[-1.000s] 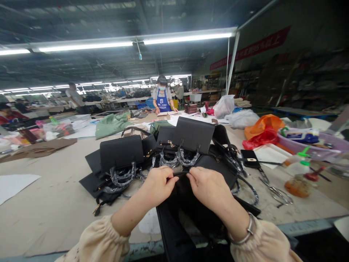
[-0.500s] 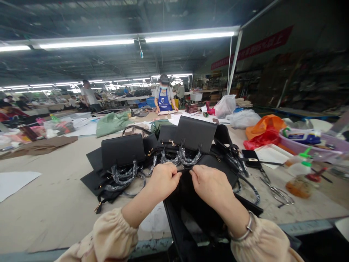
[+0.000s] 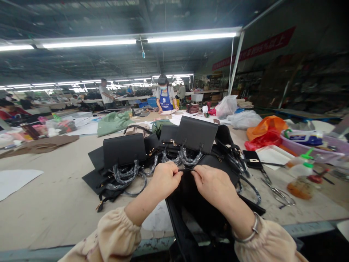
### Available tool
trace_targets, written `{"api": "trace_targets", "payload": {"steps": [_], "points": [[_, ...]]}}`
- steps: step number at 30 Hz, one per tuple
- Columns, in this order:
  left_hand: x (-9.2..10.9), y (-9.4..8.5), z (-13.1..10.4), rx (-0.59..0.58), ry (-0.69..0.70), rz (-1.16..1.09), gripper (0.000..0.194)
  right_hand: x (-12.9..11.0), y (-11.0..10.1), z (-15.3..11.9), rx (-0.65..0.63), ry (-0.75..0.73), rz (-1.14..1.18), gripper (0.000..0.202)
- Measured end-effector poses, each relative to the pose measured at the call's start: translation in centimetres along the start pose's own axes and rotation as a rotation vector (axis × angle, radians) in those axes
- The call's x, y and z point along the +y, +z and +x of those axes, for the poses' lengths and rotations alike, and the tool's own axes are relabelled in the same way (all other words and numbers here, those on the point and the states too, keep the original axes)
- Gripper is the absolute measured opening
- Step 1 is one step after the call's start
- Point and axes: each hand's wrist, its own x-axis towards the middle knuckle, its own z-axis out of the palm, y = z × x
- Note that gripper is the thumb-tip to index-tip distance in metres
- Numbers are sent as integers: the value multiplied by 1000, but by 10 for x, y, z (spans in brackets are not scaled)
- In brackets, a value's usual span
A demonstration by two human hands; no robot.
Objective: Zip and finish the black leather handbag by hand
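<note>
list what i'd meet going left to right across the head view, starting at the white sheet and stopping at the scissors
White sheet → left-hand black bag → left grip → pinched black edge → right grip → phone-like black item → scissors.
</note>
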Motion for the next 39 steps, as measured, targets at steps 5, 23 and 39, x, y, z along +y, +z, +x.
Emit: {"api": "trace_targets", "payload": {"steps": [5,23,39], "points": [[0,0,0,-1,7,-19,27,1,-2,1,-7,-64,106,23],[-7,-9,-12,10,23,-40,20,-9,0,15,-55,-56,96,20],[-4,-4,-4,16,-25,77,20,-10,-1,17,-65,-45,99,19]]}}
